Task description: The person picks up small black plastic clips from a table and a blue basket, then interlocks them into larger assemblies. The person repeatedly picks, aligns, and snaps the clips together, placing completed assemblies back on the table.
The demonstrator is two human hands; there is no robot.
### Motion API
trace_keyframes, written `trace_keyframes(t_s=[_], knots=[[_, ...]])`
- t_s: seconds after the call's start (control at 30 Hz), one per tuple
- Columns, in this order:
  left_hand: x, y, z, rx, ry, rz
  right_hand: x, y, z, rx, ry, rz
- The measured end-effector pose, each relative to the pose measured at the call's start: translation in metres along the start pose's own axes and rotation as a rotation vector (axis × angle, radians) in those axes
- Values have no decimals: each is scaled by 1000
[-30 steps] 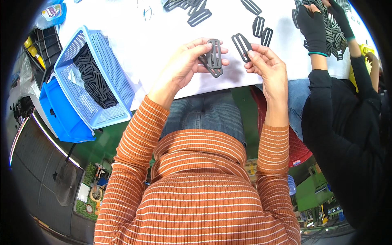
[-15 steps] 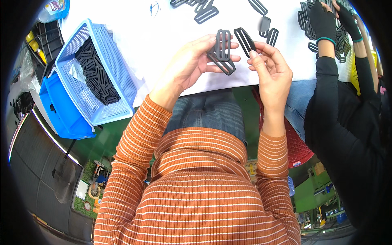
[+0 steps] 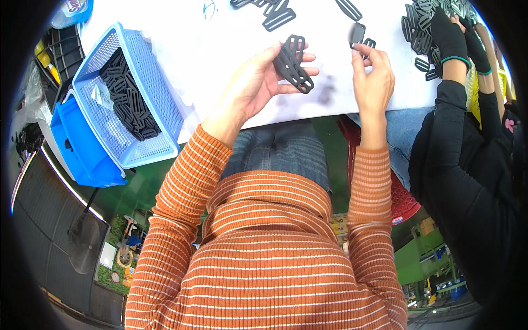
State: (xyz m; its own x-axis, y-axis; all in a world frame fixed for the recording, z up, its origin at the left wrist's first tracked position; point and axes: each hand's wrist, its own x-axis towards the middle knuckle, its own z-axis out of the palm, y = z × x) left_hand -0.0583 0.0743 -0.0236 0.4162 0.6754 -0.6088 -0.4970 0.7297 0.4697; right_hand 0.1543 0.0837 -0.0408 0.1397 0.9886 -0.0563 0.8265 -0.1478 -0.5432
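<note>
My left hand (image 3: 250,82) holds a small fanned stack of black plastic slide buckles (image 3: 295,65), which lie across its fingers above the white tabletop. To the right, my right hand (image 3: 374,80) has its thumb and forefinger pinched together at a black slide buckle (image 3: 370,43) on the table; the fingers partly cover it. Just beyond those fingertips is another buckle (image 3: 357,33) with a greyish sheen. One more slotted buckle (image 3: 348,9) lies farther off, and several loose buckles (image 3: 278,19) are at the far edge of the view.
On the left stands a light blue perforated basket (image 3: 175,118) with many black buckles in it, beside a bright blue bin (image 3: 88,148). At the right, a co-worker's black-gloved hands (image 3: 450,38) are at a buckle pile (image 3: 421,41). A red seat (image 3: 404,201) shows below.
The buckle from my right hand is now with those in my left hand, whose stack has turned. My right hand has moved right and away, to the buckles on the table.
</note>
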Motion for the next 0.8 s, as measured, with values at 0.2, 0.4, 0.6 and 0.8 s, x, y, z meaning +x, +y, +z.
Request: trace_keyframes(t_s=[0.2, 0.4, 0.6, 0.8], knots=[[1, 2, -3, 35, 13, 11, 26, 18, 20, -269, 96, 44], [6, 4, -1, 60, 22, -6, 34, 15, 27, -144, 71, 54], [11, 6, -2, 30, 38, -25, 5, -34, 4, 181, 111, -213], [16, 8, 4, -26, 28, 5, -31, -57, 8, 18, 155, -529]])
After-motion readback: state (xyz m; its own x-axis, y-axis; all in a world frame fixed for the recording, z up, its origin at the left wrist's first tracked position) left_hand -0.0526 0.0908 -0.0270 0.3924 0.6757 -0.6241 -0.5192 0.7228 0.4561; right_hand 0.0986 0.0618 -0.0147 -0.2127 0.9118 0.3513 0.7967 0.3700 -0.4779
